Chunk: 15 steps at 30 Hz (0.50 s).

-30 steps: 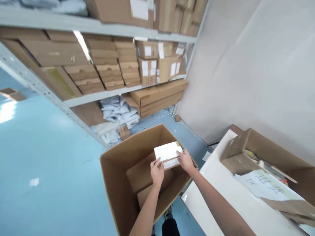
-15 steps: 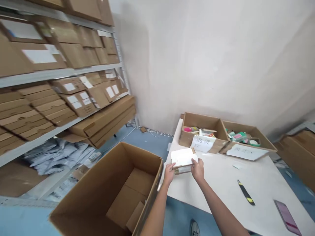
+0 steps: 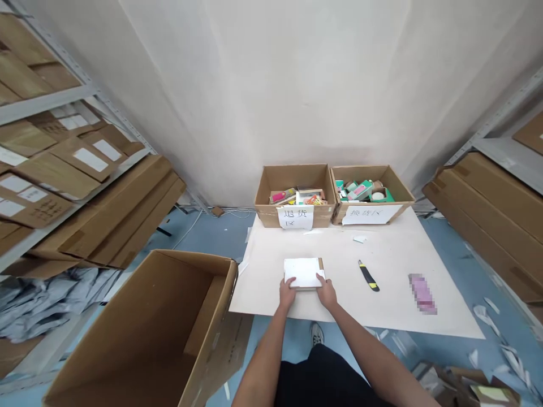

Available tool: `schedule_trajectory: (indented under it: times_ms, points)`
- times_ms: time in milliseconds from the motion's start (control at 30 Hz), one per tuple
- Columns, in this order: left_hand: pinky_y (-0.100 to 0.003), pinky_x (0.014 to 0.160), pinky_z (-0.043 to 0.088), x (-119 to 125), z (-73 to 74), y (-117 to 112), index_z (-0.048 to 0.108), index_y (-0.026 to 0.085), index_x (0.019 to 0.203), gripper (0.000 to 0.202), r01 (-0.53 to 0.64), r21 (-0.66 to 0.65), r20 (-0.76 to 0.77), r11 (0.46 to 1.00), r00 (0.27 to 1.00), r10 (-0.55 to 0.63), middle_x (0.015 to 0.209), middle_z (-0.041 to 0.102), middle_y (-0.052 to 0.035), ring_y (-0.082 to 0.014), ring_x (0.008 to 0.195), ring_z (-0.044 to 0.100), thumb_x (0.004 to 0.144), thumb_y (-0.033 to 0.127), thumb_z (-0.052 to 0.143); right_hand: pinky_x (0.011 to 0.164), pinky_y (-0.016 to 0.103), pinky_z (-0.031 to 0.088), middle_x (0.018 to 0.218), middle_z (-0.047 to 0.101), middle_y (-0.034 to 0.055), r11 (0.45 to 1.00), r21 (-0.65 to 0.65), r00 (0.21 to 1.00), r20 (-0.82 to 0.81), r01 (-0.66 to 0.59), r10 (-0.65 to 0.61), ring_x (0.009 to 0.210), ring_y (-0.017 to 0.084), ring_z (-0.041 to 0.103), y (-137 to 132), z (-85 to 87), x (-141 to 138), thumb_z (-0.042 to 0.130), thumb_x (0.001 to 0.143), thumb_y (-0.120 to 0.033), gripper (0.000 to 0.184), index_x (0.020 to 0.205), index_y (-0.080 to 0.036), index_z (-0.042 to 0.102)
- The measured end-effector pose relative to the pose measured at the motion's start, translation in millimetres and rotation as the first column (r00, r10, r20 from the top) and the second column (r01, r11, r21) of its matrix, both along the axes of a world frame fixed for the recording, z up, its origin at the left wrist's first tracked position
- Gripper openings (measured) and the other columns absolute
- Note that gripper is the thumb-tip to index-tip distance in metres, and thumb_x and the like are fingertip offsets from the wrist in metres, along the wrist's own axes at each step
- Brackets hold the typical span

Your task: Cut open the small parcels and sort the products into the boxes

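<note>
Between my two hands is a small cardboard box with a white label over most of its top. My left hand grips its near left corner, thumb on top. My right hand grips the near right corner the same way. The box is at the front part of the white table; whether it rests on the surface I cannot tell. To the right of my right hand lies a black and yellow utility knife. A blurred pink phone-like object lies farther right.
Two open cartons with handwritten paper signs, the left carton and the right carton, hold small packages at the table's back. A large open carton stands at the left. Shelves of boxes flank the left side. Scraps litter the floor.
My view has swung right. The small box, still in both hands, has moved from the table's left edge toward the middle of its front and now appears lower and flatter.
</note>
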<state>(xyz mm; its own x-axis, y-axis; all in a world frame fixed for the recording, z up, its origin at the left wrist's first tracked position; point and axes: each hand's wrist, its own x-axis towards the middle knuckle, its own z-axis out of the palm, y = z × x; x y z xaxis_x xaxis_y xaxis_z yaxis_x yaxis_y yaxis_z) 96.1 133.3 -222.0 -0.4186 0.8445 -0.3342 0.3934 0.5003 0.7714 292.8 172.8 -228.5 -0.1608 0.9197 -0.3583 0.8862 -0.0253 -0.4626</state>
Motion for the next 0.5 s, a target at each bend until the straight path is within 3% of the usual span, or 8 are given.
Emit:
schedule_trajectory:
  times_ms: [100, 200, 300, 400, 500]
  points:
    - [-0.046, 0.119, 0.045, -15.7, 20.9, 36.3, 0.077, 0.022, 0.118, 0.050, 0.008, 0.041, -0.002, 0.999, 1.000, -0.008, 0.131, 0.072, -0.0096, -0.0278, 0.132, 0.063, 0.071, 0.008, 0.066, 0.093, 0.028, 0.050, 0.117, 0.065, 0.0111, 0.999, 0.029, 0.999, -0.040, 0.032, -0.031, 0.106, 0.024, 0.069, 26.3, 21.8, 0.6, 0.050, 0.100, -0.030, 0.054, 0.155, -0.023, 0.052]
    - [-0.043, 0.117, 0.047, -25.1, 46.1, 73.7, 0.073, 0.024, 0.129, 0.050, -0.027, 0.211, 0.089, 0.977, 0.996, 0.009, 0.135, 0.073, -0.0072, -0.0238, 0.132, 0.063, 0.080, 0.013, 0.064, 0.090, 0.027, 0.050, 0.118, 0.070, 0.0107, 0.992, 0.029, 0.988, -0.098, 0.125, -0.122, 0.111, 0.023, 0.069, 48.8, 34.0, 9.4, 0.045, 0.106, -0.042, 0.049, 0.148, -0.023, 0.058]
    - [-0.038, 0.113, 0.050, -25.0, 64.4, 97.5, 0.068, 0.025, 0.138, 0.053, -0.032, 0.265, 0.133, 0.964, 0.991, -0.004, 0.141, 0.069, -0.0063, -0.0221, 0.132, 0.063, 0.086, 0.016, 0.061, 0.079, 0.026, 0.050, 0.106, 0.076, 0.0065, 0.969, -0.113, 0.965, -0.121, 0.221, -0.234, 0.101, 0.022, 0.072, 62.3, 32.0, 19.1, 0.050, 0.103, -0.049, 0.041, 0.129, -0.024, 0.068]
    - [-0.040, 0.112, 0.051, -20.6, 63.3, 99.7, 0.069, 0.023, 0.134, 0.048, -0.048, 0.195, 0.057, 0.980, 0.998, 0.038, 0.142, 0.068, -0.0090, -0.0244, 0.131, 0.064, 0.086, 0.019, 0.063, 0.066, 0.025, 0.048, 0.092, 0.077, 0.0038, 0.899, -0.317, 0.926, -0.125, 0.304, -0.357, 0.076, 0.019, 0.073, 68.4, 22.1, 23.1, 0.053, 0.100, -0.050, 0.034, 0.111, -0.022, 0.070]
    - [-0.044, 0.118, 0.044, -15.6, 45.9, 88.7, 0.067, 0.020, 0.134, 0.056, 0.079, 0.095, -0.051, 0.992, 0.996, -0.074, 0.147, 0.064, -0.0136, -0.0288, 0.138, 0.058, 0.078, 0.023, 0.072, 0.063, 0.024, 0.046, 0.090, 0.077, 0.0041, 0.862, -0.381, 0.910, -0.109, 0.333, -0.400, 0.065, 0.017, 0.071, 70.8, 15.5, 21.4, 0.050, 0.101, -0.050, 0.035, 0.107, -0.020, 0.067]
